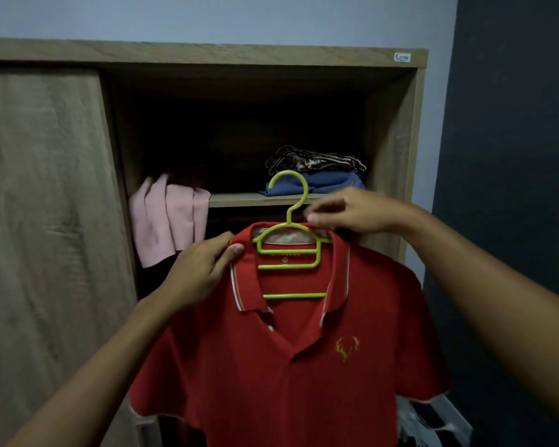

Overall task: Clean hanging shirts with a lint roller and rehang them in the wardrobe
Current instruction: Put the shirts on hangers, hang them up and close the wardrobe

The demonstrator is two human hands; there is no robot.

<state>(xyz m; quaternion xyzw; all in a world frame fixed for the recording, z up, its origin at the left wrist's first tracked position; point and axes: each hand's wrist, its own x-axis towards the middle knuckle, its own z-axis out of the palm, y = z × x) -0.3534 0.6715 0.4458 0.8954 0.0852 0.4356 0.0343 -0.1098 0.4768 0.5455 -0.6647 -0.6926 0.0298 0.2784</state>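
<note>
Forearms reach in from both lower corners to a red polo shirt [271, 366] held up before the open wardrobe [207, 53]. The left hand [200, 269] pinches its collar edge; the right hand [352, 211] grips the green hanger [294, 296] beside its hook. The hook is free in front of the shelf [255, 199], which carries folded blue clothing [329, 182]. A pink garment [168, 221] hangs left, beside the sliding door [39, 188]. The dark wall [513, 156] stands right.

Hem of red shirt [255, 382] off-frame.
</note>
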